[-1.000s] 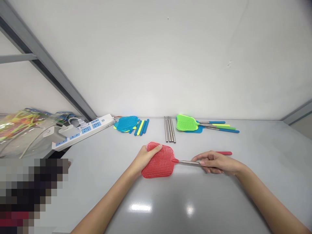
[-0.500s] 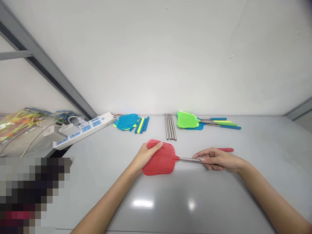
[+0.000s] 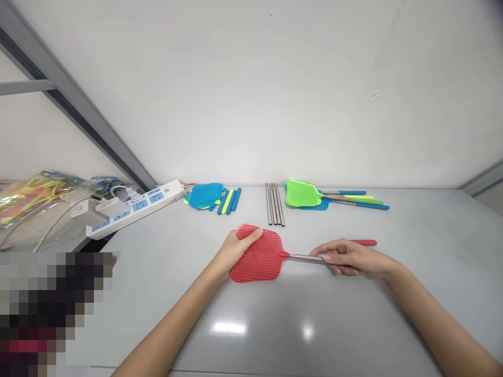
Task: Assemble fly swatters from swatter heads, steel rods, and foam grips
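Observation:
My left hand (image 3: 238,251) pinches the left edge of a red fly swatter head (image 3: 261,262), thumb on top of the mesh. The head's neck meets a thin metal rod (image 3: 304,257), which runs right into my right hand (image 3: 351,257). That hand grips the rod between thumb and fingers, and its palm side hides the rod's far end. Just behind my right hand lies a red handle grip (image 3: 364,242), partly covered by the hand; it seems to be apart from the rod.
Along the wall lie blue and yellow swatter heads (image 3: 204,196), several blue and yellow grips (image 3: 228,201), several metal rods (image 3: 275,205) and a stack of whole swatters (image 3: 302,193). At left are a power strip (image 3: 137,209) with plugs and a plastic bag (image 3: 35,204) of colourful pieces.

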### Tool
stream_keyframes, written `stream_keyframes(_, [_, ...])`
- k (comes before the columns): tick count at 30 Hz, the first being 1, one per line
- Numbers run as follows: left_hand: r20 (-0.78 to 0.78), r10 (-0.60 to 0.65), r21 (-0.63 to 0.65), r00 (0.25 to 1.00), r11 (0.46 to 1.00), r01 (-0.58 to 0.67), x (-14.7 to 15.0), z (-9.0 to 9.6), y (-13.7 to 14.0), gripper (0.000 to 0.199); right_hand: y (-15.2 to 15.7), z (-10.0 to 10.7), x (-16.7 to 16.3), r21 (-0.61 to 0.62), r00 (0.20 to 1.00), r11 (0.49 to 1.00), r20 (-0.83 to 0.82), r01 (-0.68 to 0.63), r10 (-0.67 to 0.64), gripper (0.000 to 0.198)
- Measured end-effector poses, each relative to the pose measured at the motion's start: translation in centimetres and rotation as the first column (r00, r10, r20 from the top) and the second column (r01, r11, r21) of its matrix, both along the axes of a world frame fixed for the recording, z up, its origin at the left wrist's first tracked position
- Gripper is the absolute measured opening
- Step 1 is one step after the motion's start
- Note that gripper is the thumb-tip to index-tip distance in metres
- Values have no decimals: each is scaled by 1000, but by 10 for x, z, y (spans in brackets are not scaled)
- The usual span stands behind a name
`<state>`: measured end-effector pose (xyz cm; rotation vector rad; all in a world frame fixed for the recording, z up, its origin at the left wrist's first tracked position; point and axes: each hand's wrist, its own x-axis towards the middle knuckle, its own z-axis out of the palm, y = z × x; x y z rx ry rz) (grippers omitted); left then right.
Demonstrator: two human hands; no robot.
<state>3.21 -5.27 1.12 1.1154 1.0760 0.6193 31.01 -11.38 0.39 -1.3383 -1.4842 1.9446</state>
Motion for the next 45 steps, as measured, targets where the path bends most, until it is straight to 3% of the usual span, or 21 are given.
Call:
stream_keyframes(34, [25,26,21,999,999,-26,1,2,-2,34,-1,1,-1,-14,999,1000,47,19,-18,42])
stream_keyframes(45, [116,57,-85,992,995,-47,-2,-10,2,39,-1,3,-3,3,999,1000,44,8,-9,42])
